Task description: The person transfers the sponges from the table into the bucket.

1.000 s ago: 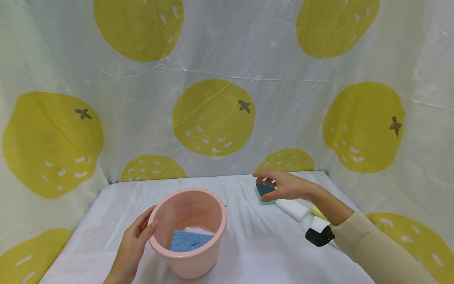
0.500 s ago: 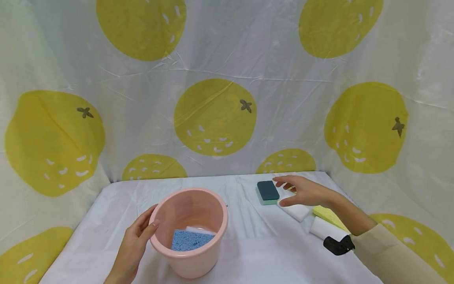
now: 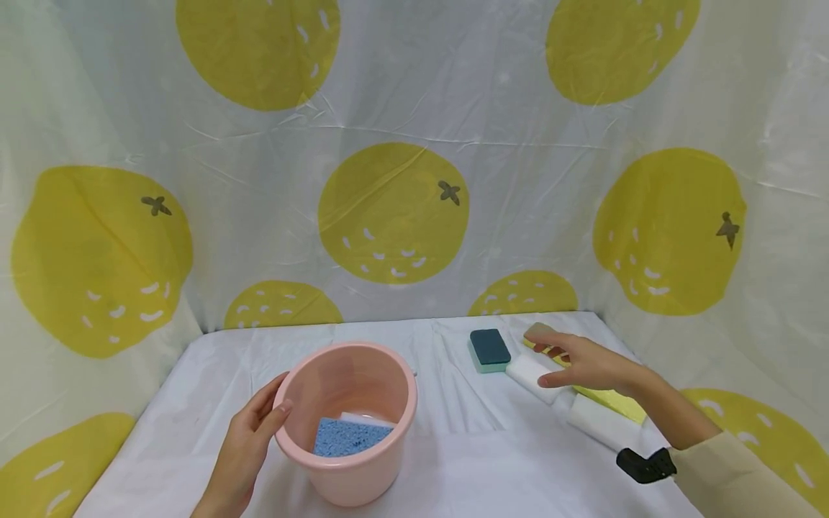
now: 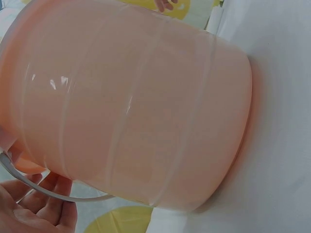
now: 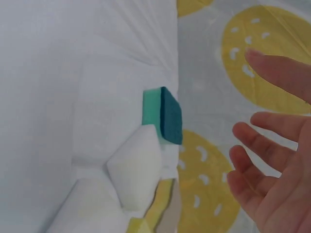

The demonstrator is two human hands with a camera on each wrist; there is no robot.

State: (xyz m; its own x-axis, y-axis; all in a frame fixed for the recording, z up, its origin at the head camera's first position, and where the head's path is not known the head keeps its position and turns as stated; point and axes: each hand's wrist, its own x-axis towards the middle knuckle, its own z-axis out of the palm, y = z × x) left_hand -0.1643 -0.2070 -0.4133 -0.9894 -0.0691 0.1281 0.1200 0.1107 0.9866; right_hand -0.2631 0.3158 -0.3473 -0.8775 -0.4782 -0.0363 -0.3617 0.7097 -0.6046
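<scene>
My left hand point(image 3: 238, 446) grips the rim of a pink bucket point(image 3: 356, 482), its thumb over the inner side and its fingers outside. Inside the bucket lie a blue sponge point(image 3: 350, 439) and a white piece partly hidden behind it. In the left wrist view the bucket's thin handle point(image 4: 73, 198) hangs by the fingers. My right hand point(image 3: 591, 367) hovers with loosely bent, parted fingers and holds nothing. Under and around it are a white sponge point(image 3: 526, 374) and a yellow sponge with a greyish top point(image 3: 540, 331), partly covered by the hand.
A green sponge with a dark scouring side point(image 3: 490, 348) stands left of the white sponge. Nearer the right sleeve lie a bright yellow sponge point(image 3: 612, 403) and another white sponge point(image 3: 602, 423). A lemon-patterned curtain point(image 3: 391, 93) surrounds the white-covered table point(image 3: 447, 467).
My right hand has moved right and slightly down, away from the green sponge, uncovering it and later the greyish-topped yellow sponge. My left hand and the bucket have stayed put.
</scene>
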